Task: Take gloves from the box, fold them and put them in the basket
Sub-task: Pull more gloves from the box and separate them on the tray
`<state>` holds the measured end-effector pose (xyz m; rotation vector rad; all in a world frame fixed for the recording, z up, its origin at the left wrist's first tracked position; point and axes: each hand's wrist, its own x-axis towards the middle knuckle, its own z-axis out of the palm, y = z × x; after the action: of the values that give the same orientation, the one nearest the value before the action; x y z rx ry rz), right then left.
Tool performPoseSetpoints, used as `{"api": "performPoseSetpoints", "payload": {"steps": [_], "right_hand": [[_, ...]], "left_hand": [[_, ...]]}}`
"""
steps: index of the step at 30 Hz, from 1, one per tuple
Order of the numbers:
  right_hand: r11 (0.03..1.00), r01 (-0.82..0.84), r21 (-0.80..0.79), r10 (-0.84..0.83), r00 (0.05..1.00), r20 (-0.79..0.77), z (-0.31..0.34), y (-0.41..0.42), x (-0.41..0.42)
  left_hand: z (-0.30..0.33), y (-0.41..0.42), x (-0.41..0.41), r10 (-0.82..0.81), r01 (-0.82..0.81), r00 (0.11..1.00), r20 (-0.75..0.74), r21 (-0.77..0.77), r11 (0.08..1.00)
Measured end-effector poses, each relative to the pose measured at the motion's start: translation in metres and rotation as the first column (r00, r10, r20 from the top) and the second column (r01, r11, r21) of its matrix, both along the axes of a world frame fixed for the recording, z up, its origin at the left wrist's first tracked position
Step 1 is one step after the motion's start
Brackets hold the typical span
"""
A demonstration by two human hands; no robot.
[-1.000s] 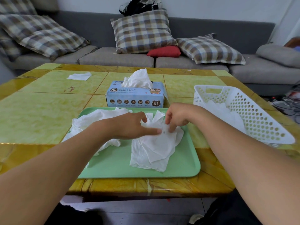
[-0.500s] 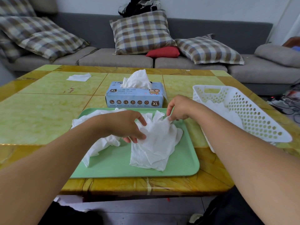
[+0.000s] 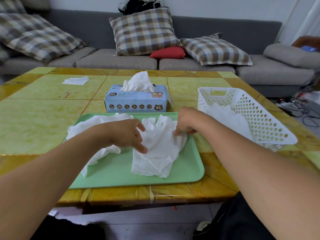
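- Since half a second ago both hands have stayed on the same white glove (image 3: 158, 149), the left hand (image 3: 128, 134) spreading its fingers further onto the glove's left side, the right hand (image 3: 186, 122) now lower at its upper right corner.
- Left hand: fingers half curled, thumb up, fingertips (image 3: 143, 150) pressing the glove's left edge; whether any of them pinches the material is hard to make out.
- Right hand: fingers curled down, pinching the glove's upper right edge; the fingertips are hidden behind the knuckles and the crumpled material.
- That glove lies rumpled on the right half of the green tray (image 3: 190, 172), its lower end toward the tray's near edge.
- More white gloves (image 3: 90, 125) are heaped on the tray's left side, spilling over its left rim and partly covered by the left forearm, so their number cannot be told.
- Blue glove box (image 3: 136, 101) stands just beyond the tray's far edge, a glove bunched up out of its top slot.
- White perforated basket (image 3: 259, 118) sits tilted near the table's right edge, with white gloves inside; how neatly folded is unclear.
- One flat white piece (image 3: 75, 80) lies toward the far left corner of the yellow-green table (image 3: 34, 122).
- Grey sofa (image 3: 216, 30) with checked cushions behind; both arms are cut off by the bottom of the view.
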<state>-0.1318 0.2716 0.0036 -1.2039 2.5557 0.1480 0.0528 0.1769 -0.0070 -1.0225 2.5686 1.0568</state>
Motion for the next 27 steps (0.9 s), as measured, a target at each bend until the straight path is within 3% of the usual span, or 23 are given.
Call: {"api": "performPoseSetpoints", "payload": {"steps": [4, 7, 11, 13, 16, 20, 22, 27], "right_hand": [[0.995, 0.037, -0.090, -0.038, 0.999, -0.011, 0.003, -0.004, -0.004], [0.995, 0.045, -0.087, -0.042, 0.998, 0.038, 0.010, 0.002, -0.010], [0.999, 0.014, 0.046, -0.017, 0.998, 0.057, 0.001, 0.009, -0.014], [0.997, -0.061, 0.048, 0.062, 0.998, -0.015, 0.001, 0.009, -0.011], [0.955, -0.282, -0.097, 0.276, 0.959, -0.065, 0.017, 0.016, 0.000], [0.801, -0.591, -0.098, 0.589, 0.747, 0.307, 0.016, 0.037, 0.035], [0.754, -0.652, -0.083, 0.635, 0.690, 0.346, 0.002, 0.044, 0.043], [0.736, -0.641, -0.220, 0.675, 0.666, 0.317, -0.018, 0.054, 0.038]], "left_hand": [[0.006, 0.004, -0.001, 0.000, -0.004, 0.999, -0.054, -0.071, 0.997], [0.010, 0.003, 0.003, 0.075, -0.063, 0.992, -0.100, 0.111, 0.992], [0.010, 0.013, 0.008, 0.131, -0.114, 0.991, -0.034, 0.312, 0.943], [0.008, 0.018, 0.009, 0.153, -0.142, 0.988, 0.001, 0.380, 0.914], [0.005, 0.021, 0.012, 0.206, -0.187, 0.979, 0.006, 0.442, 0.877], [-0.002, 0.025, 0.019, 0.275, -0.196, 0.957, -0.095, 0.487, 0.851], [-0.005, 0.026, 0.021, 0.325, -0.207, 0.937, -0.131, 0.540, 0.816], [-0.006, 0.035, 0.025, 0.342, -0.153, 0.921, -0.188, 0.633, 0.759]]}}
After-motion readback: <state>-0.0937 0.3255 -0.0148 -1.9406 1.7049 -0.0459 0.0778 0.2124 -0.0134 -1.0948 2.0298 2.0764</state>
